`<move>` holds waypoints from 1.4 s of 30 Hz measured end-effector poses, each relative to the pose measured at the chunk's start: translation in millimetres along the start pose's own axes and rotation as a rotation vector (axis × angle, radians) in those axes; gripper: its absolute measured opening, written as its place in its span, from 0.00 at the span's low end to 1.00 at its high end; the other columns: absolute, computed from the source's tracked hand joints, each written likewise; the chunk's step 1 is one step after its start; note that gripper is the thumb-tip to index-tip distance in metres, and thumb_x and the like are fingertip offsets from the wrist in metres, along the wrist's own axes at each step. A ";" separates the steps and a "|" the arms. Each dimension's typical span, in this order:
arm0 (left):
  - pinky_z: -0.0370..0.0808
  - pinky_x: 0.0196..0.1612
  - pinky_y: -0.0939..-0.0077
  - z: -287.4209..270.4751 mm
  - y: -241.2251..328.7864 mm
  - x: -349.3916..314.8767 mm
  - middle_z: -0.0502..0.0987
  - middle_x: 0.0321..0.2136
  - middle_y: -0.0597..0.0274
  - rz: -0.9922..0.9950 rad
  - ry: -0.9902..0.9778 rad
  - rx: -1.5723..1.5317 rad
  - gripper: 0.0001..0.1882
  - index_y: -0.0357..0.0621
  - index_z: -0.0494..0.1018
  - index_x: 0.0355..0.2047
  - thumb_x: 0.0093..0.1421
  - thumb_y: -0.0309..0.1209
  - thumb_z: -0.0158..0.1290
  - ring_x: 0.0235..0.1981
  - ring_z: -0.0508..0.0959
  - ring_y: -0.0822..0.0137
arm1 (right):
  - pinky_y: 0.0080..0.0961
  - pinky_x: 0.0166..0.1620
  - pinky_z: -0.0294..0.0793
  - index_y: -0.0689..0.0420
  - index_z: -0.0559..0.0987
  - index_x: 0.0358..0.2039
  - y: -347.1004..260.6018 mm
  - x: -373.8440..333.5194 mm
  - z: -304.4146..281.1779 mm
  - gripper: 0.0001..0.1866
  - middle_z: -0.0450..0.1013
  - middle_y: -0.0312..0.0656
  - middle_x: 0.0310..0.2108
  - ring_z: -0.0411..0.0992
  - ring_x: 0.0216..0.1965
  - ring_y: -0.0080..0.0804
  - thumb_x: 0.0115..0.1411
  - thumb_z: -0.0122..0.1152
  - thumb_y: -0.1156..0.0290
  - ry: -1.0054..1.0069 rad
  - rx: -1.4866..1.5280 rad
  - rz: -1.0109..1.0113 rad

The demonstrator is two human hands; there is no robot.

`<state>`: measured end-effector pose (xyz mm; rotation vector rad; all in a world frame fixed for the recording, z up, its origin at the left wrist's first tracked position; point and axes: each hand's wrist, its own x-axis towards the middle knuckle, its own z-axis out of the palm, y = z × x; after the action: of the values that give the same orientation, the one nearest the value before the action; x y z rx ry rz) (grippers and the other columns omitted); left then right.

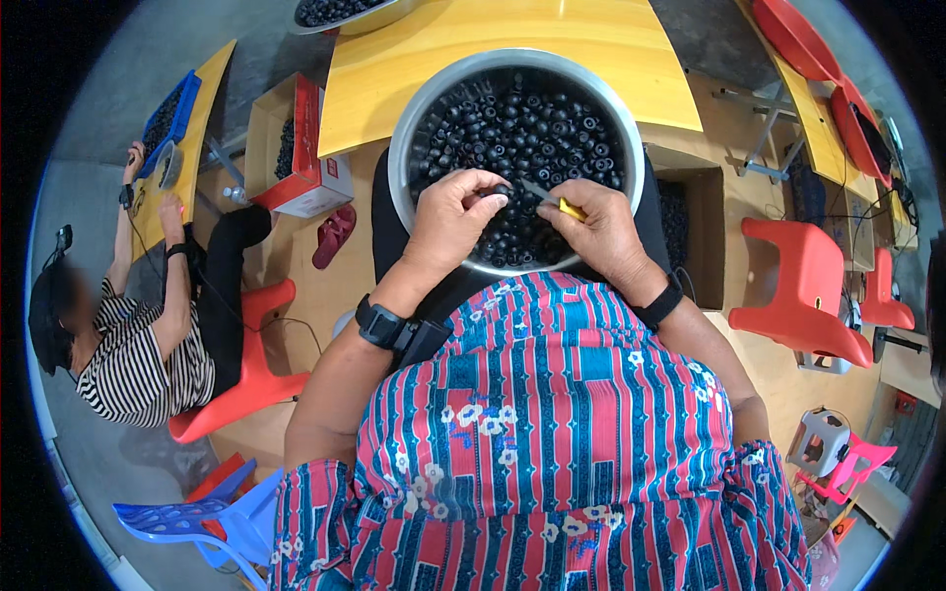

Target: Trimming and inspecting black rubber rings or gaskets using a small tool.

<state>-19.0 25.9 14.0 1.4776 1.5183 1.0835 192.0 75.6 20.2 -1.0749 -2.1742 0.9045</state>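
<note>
A wide metal bowl rests at my lap, filled with small round black pieces, several of them showing a ring or hole on top. Over its near half, my left hand pinches one round black piece between thumb and fingertips. Just to its right, my right hand grips a small knife with a yellow handle. The blade points left toward the pinched piece; whether it touches the piece I cannot tell.
Beyond the bowl stands a yellow table with a tray of black pieces. A red-and-white carton is at left, an open cardboard box at right, and a red stool farther right. At far left a person works.
</note>
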 end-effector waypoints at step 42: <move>0.67 0.33 0.85 15.8 -5.8 -22.9 0.72 0.33 0.71 -0.369 -0.321 -0.896 0.13 0.36 0.72 0.48 0.67 0.31 0.51 0.28 0.65 0.82 | 0.24 0.44 0.75 0.61 0.80 0.43 -6.5 2.0 -1.0 0.17 0.79 0.43 0.37 0.77 0.38 0.31 0.51 0.70 0.74 -0.160 0.408 -0.069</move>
<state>-5.1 4.4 1.7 0.6674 0.8347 1.0288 188.7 74.6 26.2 -0.7458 -2.0109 1.3678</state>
